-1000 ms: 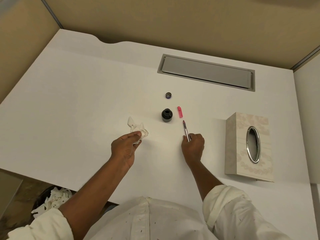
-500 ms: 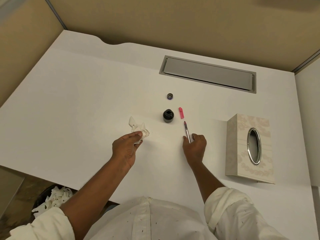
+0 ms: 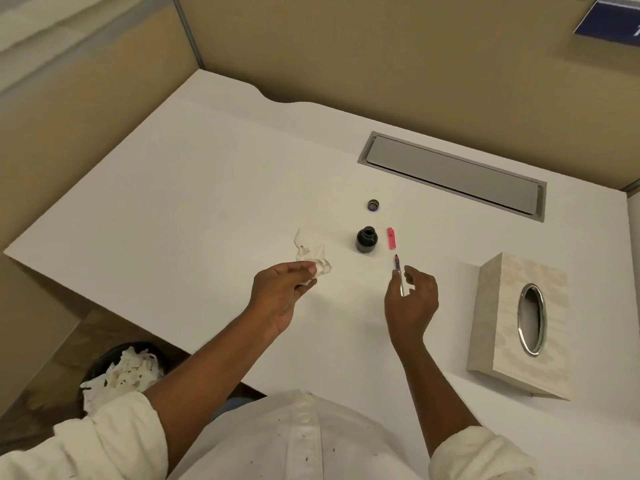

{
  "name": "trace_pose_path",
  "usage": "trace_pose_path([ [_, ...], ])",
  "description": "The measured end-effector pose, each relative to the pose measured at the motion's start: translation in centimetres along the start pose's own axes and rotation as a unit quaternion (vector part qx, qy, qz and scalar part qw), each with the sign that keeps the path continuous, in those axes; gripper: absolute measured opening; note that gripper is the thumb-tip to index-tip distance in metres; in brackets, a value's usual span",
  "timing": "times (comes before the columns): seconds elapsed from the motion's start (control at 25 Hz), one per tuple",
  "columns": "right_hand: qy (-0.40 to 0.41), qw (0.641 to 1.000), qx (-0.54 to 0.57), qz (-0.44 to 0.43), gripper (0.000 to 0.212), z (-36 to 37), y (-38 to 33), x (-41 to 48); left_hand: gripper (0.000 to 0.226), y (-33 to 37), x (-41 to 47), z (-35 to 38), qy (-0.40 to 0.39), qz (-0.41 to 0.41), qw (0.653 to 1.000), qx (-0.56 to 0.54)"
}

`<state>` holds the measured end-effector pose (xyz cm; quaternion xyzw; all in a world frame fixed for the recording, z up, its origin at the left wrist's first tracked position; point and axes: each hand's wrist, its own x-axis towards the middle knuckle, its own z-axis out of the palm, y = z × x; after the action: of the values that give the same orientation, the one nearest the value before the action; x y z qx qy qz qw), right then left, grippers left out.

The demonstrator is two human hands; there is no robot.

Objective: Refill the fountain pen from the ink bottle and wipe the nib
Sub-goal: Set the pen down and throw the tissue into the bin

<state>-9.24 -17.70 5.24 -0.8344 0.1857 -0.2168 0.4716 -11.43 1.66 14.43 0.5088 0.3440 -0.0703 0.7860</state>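
The open ink bottle [image 3: 366, 240] stands mid-desk, with its round cap [image 3: 373, 205] lying behind it. A pink pen cap [image 3: 391, 238] lies just right of the bottle. The fountain pen [image 3: 397, 266] lies on the desk in front of the pink cap, nib pointing away from me. My right hand [image 3: 412, 301] hovers over the pen's rear end with fingers spread apart. Its thumb is beside the barrel, and the pen shows in the gap between thumb and forefinger. My left hand [image 3: 280, 292] pinches a crumpled white tissue [image 3: 311, 256] to the left of the bottle.
A pale patterned tissue box [image 3: 519, 323] stands at the right of the white desk [image 3: 173, 209]. A grey cable flap [image 3: 453, 174] is set into the desk's back. Tan partitions enclose the desk. A bin of used tissues [image 3: 121, 375] sits below the front left edge.
My right hand has risen from the desk and its fingers have opened off the pen, which stays in place. My left hand keeps hold of the tissue.
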Motion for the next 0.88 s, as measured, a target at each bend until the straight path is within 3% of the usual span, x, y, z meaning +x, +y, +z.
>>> trace_pose_path([
  [0.16,-0.142,0.983,0.116,0.024,0.014,0.4,-6.8,-3.7,0.012,0.4,-1.9,-2.5,-0.009,0.026,1.0,-0.006],
  [0.4,-0.386,0.9,0.179,0.096,0.024,3.4,-12.2,-8.6,0.041,1.2,-3.5,-8.9,0.057,0.096,0.994,0.002],
  [0.6,-0.47,0.845,0.211,0.143,0.021,6.7,-15.1,-12.3,0.054,2.2,-4.4,-14.4,0.114,0.115,0.986,0.038],
  [0.88,-0.576,0.805,0.124,0.068,0.007,14.1,-19.6,-20.4,0.042,2.8,-4.4,-25.0,0.223,0.129,0.966,0.011],
])
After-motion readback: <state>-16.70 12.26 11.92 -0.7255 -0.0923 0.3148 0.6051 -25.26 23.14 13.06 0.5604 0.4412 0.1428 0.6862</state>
